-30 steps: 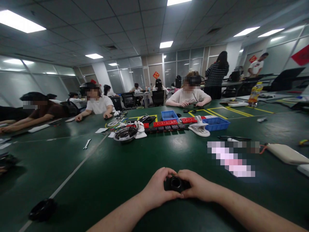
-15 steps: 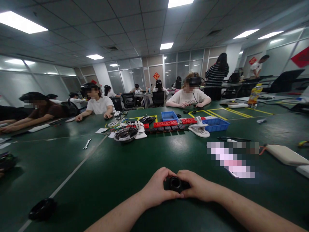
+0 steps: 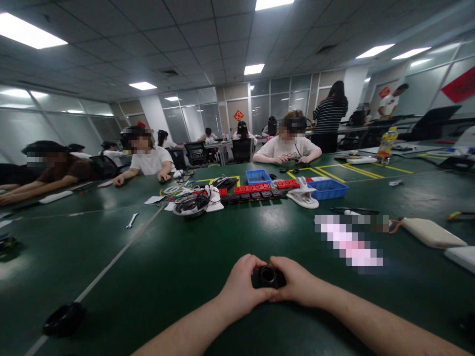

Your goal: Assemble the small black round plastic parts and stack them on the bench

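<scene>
A black part with a round hole [image 3: 267,276] is gripped between my two hands just above or on the green table [image 3: 178,257]; its exact kind I cannot make out. My left hand [image 3: 245,282] wraps its left side, thumb in front and fingers behind. From the right, my right hand [image 3: 295,279] closes on the same part in the same way. The two thumbs meet in front of it, and the fingers hide its sides. A black ring-shaped thing [image 3: 65,319] lies alone at the lower left.
A small wrench [image 3: 132,221] lies left of centre. Further back are a round metal pan with cables [image 3: 191,203], red power strips [image 3: 254,188], a white clamp [image 3: 303,193] and a blue tray [image 3: 329,189]. A pixelated bright object [image 3: 351,242] and a beige box [image 3: 432,232] lie right. Co-workers sit opposite.
The view has shifted slightly. Both hands stay around the black part, and the right hand's fingers have moved slightly closer over its right side.
</scene>
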A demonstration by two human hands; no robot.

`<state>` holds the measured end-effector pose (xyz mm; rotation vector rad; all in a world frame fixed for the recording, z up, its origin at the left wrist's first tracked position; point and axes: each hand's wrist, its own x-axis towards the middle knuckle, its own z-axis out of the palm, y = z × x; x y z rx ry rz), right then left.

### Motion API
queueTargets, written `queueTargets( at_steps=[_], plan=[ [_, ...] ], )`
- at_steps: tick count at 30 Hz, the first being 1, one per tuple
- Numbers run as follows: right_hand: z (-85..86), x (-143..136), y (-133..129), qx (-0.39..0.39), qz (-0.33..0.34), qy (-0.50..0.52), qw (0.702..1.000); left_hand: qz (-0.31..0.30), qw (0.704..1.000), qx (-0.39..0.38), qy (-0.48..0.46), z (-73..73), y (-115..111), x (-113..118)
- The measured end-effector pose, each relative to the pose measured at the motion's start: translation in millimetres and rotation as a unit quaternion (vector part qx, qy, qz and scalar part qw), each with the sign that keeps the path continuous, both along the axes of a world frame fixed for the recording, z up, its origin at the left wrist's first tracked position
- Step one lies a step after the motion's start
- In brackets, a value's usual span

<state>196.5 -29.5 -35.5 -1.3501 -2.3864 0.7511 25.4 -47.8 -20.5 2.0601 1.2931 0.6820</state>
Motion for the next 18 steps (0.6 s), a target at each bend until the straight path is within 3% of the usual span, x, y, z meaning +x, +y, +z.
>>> queueTargets(
  at_steps=[7,12,18],
  plan=[
    [0.4,-18,-9,0.076,-0.094,-0.078,0.990,0.072,0.997,0.037,0.011,-3.8,-2,4],
    [7.7,-26,-17,0.095,-0.106,-0.127,0.982,0.082,0.995,0.053,0.014,-6.1,-2,4],
    [9.1,-7,-12,0.027,-0.036,0.015,0.999,0.016,0.999,0.029,-0.013,-3.5,2,-4]
  ],
)
